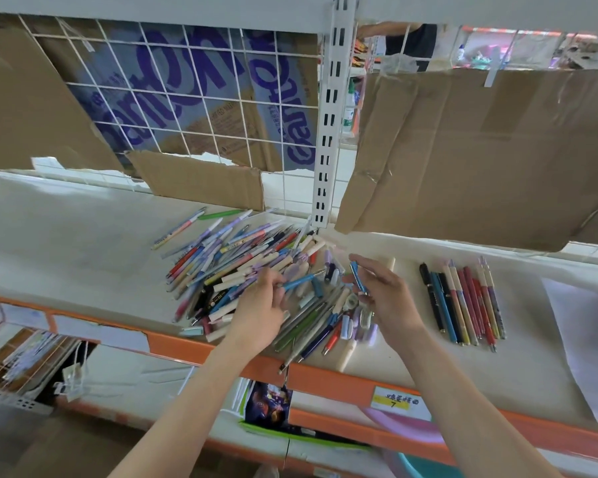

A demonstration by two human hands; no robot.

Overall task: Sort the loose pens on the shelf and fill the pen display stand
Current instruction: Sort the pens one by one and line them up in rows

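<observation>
Left hand point(261, 305) pinching a slim light-blue plastic pen point(299, 281) mid-barrel, right hand point(382, 291) gripping another blue pen point(358, 277) — likely light, stiff, slippery, above the tangled multicoloured pen pile point(242, 267) near the white shelf point(83, 243) front edge.

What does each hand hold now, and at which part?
The left hand pinches a blue pen at its lower end. The right hand holds another blue pen near its lower half.

- A jumbled heap of loose plastic pens point(242, 270), many colours, lies mid-shelf, crossing every way.
- A neat row of dark, red and cream pens point(463, 301) lies side by side, well right of it.
</observation>
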